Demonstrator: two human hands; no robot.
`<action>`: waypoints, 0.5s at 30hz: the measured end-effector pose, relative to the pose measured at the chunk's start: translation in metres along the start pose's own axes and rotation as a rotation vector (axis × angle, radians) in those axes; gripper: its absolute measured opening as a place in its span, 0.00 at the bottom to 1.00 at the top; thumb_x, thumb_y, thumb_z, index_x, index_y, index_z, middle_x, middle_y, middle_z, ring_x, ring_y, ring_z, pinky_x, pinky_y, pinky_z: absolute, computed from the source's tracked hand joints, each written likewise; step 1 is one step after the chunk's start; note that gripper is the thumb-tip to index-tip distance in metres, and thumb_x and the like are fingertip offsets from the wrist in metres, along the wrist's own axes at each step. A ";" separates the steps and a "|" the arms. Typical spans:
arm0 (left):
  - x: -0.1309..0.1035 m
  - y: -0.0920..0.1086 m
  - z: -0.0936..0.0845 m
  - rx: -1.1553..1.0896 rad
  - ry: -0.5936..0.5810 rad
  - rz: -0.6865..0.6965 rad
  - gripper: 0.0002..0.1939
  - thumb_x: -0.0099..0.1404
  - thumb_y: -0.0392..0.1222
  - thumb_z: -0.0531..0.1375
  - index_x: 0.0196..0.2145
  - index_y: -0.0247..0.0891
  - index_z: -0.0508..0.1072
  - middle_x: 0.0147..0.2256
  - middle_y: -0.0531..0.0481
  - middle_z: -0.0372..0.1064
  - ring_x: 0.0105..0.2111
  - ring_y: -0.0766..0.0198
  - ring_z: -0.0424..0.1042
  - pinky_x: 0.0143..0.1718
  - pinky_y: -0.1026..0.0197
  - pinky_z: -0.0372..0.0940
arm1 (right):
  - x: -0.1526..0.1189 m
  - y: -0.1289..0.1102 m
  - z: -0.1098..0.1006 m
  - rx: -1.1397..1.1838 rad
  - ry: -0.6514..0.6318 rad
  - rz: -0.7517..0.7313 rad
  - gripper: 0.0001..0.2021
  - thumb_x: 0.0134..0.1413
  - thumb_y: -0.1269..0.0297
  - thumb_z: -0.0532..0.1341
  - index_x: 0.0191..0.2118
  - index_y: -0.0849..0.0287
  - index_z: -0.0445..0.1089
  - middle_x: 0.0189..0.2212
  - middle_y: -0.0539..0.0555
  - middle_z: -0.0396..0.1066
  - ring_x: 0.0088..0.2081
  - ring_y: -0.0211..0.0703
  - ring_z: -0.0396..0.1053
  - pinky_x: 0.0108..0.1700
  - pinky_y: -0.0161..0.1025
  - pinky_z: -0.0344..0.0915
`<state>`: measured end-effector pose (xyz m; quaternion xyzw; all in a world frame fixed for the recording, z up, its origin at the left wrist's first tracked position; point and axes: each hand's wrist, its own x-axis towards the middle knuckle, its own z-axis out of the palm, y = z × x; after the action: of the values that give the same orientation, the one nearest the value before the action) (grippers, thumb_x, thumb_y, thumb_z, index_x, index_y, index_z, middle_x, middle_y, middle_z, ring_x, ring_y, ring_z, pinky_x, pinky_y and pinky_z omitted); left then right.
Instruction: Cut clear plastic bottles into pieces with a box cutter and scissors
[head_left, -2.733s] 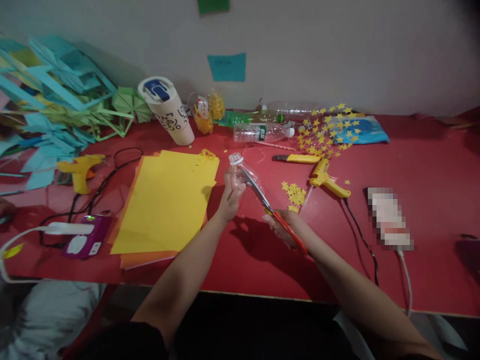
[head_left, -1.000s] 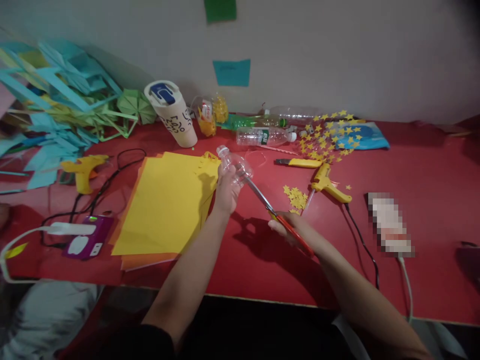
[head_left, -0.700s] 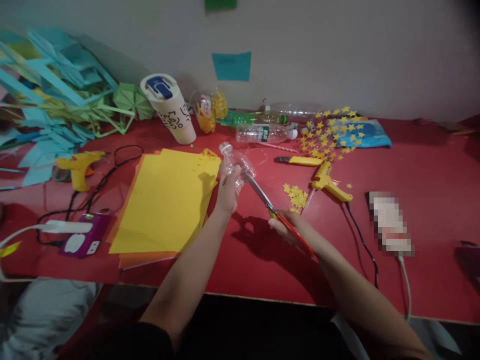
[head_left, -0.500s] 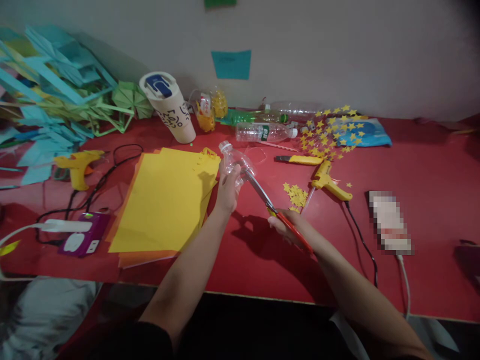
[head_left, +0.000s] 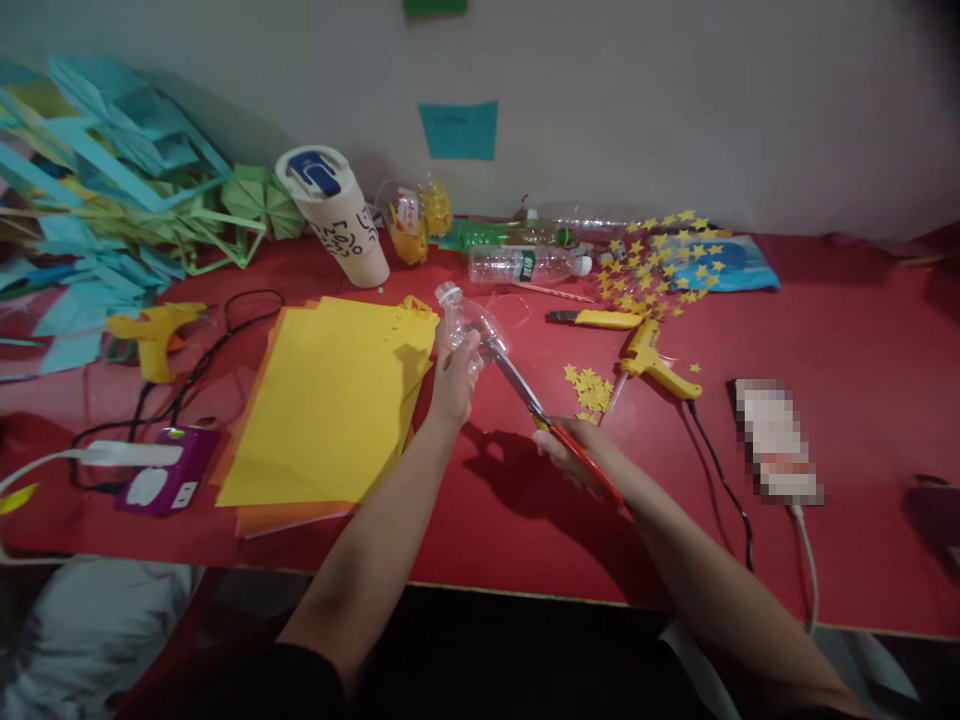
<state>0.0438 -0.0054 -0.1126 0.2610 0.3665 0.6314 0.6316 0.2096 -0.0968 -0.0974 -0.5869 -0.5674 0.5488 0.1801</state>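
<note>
"Clear bottle top [head_left: 471, 318]: where does it sit against the hands?"

"Within the left hand [head_left: 456, 378], its neck poking out beyond the fingers and tipped away from the person. That hand is closed around it, thumb beside the tips of the scissors [head_left: 553, 430]."

"And the right hand [head_left: 595, 447]?"

"It is wrapped around the red handles, with the blades slanting forward and leftward to the plastic. Whether the tips are inside the bottle top or merely against its wall cannot be told."

"Which step would that be?"

"Cutting or trimming the plastic, by the look of it. The blades seem almost together, though whether they have bitten is unclear."

"What does the next move call for?"

"Probably a firm left hold that does not squash the thin wall, a left thumb clear of the blade line, and small, controlled squeezes from the right hand."

"What lies around them?"

"Yellow paper sheets [head_left: 330, 400] left of the left hand; yellow paper stars [head_left: 589, 388] just beyond the right hand, and a glue gun [head_left: 645, 350] past those."
</note>
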 end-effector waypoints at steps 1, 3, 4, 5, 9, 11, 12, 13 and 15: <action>0.000 0.000 0.000 -0.001 -0.004 0.005 0.20 0.61 0.44 0.66 0.51 0.50 0.71 0.44 0.49 0.71 0.55 0.53 0.70 0.54 0.50 0.67 | -0.001 -0.001 0.000 0.004 0.000 0.004 0.26 0.54 0.35 0.54 0.25 0.54 0.58 0.15 0.42 0.51 0.18 0.34 0.52 0.22 0.35 0.51; 0.001 -0.001 0.000 -0.005 -0.006 0.000 0.19 0.61 0.44 0.66 0.50 0.49 0.71 0.45 0.48 0.71 0.55 0.53 0.70 0.54 0.50 0.67 | -0.002 -0.004 0.000 0.020 -0.007 0.014 0.26 0.54 0.35 0.55 0.25 0.54 0.58 0.15 0.42 0.50 0.17 0.34 0.52 0.22 0.35 0.51; 0.001 -0.001 0.000 -0.006 -0.003 -0.005 0.19 0.61 0.43 0.66 0.50 0.49 0.71 0.46 0.48 0.71 0.55 0.53 0.70 0.54 0.49 0.67 | -0.003 -0.005 0.000 0.027 -0.008 0.024 0.26 0.54 0.34 0.55 0.25 0.54 0.58 0.15 0.42 0.50 0.17 0.33 0.52 0.22 0.36 0.52; 0.001 -0.001 0.000 -0.008 0.001 -0.009 0.19 0.61 0.43 0.65 0.50 0.49 0.71 0.47 0.48 0.70 0.55 0.53 0.70 0.54 0.49 0.67 | -0.003 -0.006 0.000 0.028 -0.005 0.037 0.26 0.54 0.35 0.55 0.25 0.54 0.57 0.15 0.42 0.50 0.16 0.33 0.53 0.21 0.36 0.52; 0.001 0.001 0.000 -0.005 -0.012 0.005 0.18 0.60 0.42 0.66 0.49 0.50 0.72 0.48 0.48 0.70 0.53 0.54 0.71 0.54 0.50 0.67 | -0.002 -0.006 0.000 0.014 0.020 0.049 0.25 0.55 0.37 0.56 0.24 0.54 0.57 0.15 0.43 0.51 0.17 0.33 0.53 0.22 0.36 0.53; 0.001 0.002 0.000 -0.004 -0.017 0.017 0.18 0.60 0.42 0.65 0.49 0.50 0.72 0.44 0.48 0.71 0.51 0.55 0.71 0.53 0.50 0.67 | 0.000 -0.003 0.001 -0.012 0.028 0.019 0.26 0.53 0.35 0.57 0.23 0.54 0.56 0.15 0.43 0.51 0.17 0.34 0.53 0.22 0.36 0.53; 0.001 0.002 0.000 -0.005 -0.015 0.021 0.18 0.60 0.42 0.65 0.49 0.50 0.72 0.42 0.49 0.71 0.49 0.55 0.72 0.53 0.50 0.67 | 0.001 -0.001 0.001 -0.026 0.034 0.003 0.27 0.52 0.34 0.57 0.22 0.54 0.56 0.14 0.44 0.51 0.18 0.34 0.53 0.22 0.36 0.53; 0.001 0.003 0.000 -0.006 -0.011 0.025 0.18 0.60 0.42 0.65 0.49 0.50 0.72 0.41 0.49 0.71 0.48 0.56 0.72 0.53 0.50 0.67 | 0.002 0.001 0.002 -0.036 0.042 -0.011 0.27 0.50 0.33 0.57 0.22 0.54 0.56 0.14 0.44 0.51 0.18 0.35 0.53 0.22 0.36 0.53; 0.001 0.004 0.000 -0.003 -0.008 0.030 0.18 0.60 0.42 0.65 0.49 0.51 0.72 0.40 0.50 0.70 0.47 0.57 0.73 0.53 0.49 0.67 | 0.004 0.003 0.003 -0.044 0.059 -0.031 0.29 0.49 0.31 0.56 0.22 0.53 0.56 0.14 0.45 0.51 0.19 0.36 0.54 0.22 0.36 0.53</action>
<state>0.0412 -0.0039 -0.1096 0.2678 0.3591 0.6404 0.6239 0.2078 -0.0956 -0.1027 -0.5977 -0.5828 0.5158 0.1924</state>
